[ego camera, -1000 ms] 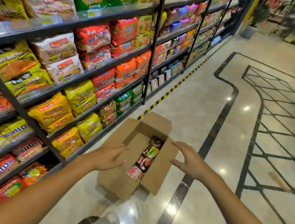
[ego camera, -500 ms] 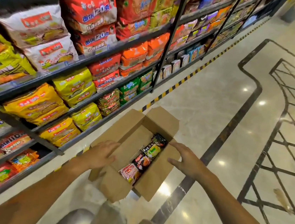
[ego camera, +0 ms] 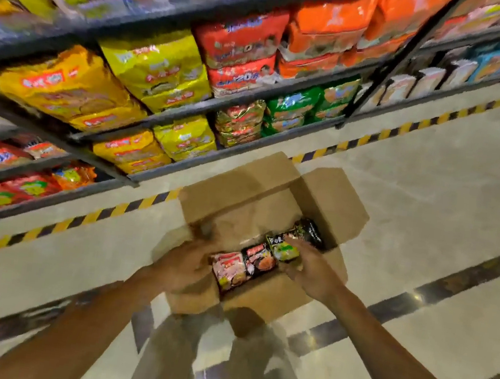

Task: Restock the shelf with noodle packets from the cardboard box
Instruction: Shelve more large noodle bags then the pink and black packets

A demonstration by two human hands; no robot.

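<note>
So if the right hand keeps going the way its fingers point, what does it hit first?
Probably the green noodle packet: the right hand already reaches it inside the cardboard box. Motion blur hides whether the fingers grip it.

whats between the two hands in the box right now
In the head view, a row of noodle packets in the cardboard box lies between the left hand and right hand.

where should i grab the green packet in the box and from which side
Pinch the green packet by its raised top edge, coming from above and the right. It stands on edge, packed between the black packet and the next one, so its flat faces are blocked. The right hand is already there.
</note>
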